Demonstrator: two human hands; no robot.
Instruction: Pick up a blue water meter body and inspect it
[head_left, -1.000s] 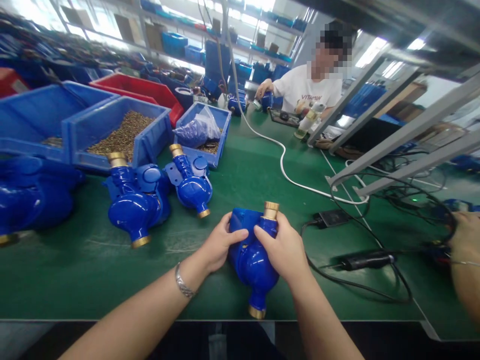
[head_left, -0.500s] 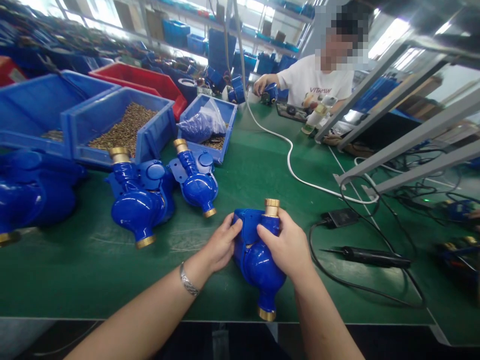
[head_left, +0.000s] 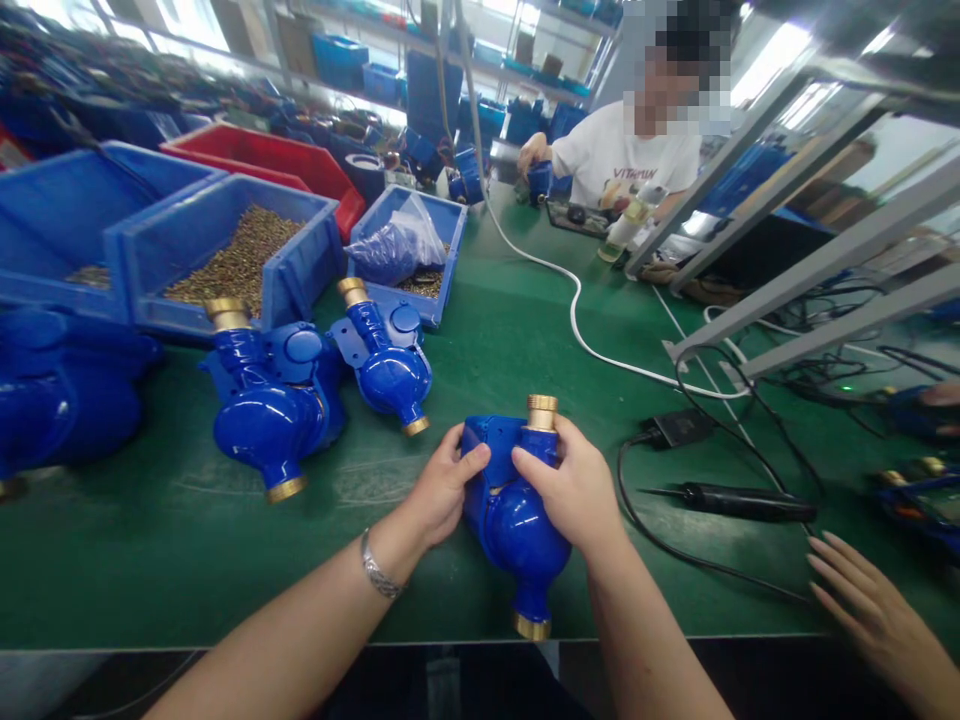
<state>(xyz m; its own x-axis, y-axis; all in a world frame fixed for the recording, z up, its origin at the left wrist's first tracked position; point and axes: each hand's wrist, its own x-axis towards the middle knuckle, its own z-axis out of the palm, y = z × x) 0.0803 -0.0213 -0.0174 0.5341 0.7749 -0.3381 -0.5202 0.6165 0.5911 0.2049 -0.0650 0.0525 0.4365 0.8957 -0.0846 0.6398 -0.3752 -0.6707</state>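
Note:
Between my two hands is a blue water meter (head_left: pixel 525 530) with brass threaded ends, its upper brass end pointing away from me. My left hand (head_left: pixel 448 487) grips the side of its flat blue housing, thumb on top. On the other side, my right hand (head_left: pixel 574 485) wraps the neck below the upper brass fitting. Left of my hands lie more such meters: a smaller one (head_left: pixel 390 375), a larger one (head_left: pixel 270 415), and another (head_left: pixel 64 390) cut off by the frame's edge. The undersides of the held meter and my fingertips are hidden.
A black electric screwdriver (head_left: pixel 750 502) with its cable lies to the right, beside another person's hand (head_left: pixel 874 610). Blue bins (head_left: pixel 300 255) of small brass-coloured parts stand at the back left. A white cable (head_left: pixel 577 310) crosses the green table. A co-worker (head_left: pixel 630 150) sits opposite.
Another person's hand has come in at the lower right, near the screwdriver. My hands keep the same hold on the water meter. The view has shifted slightly.

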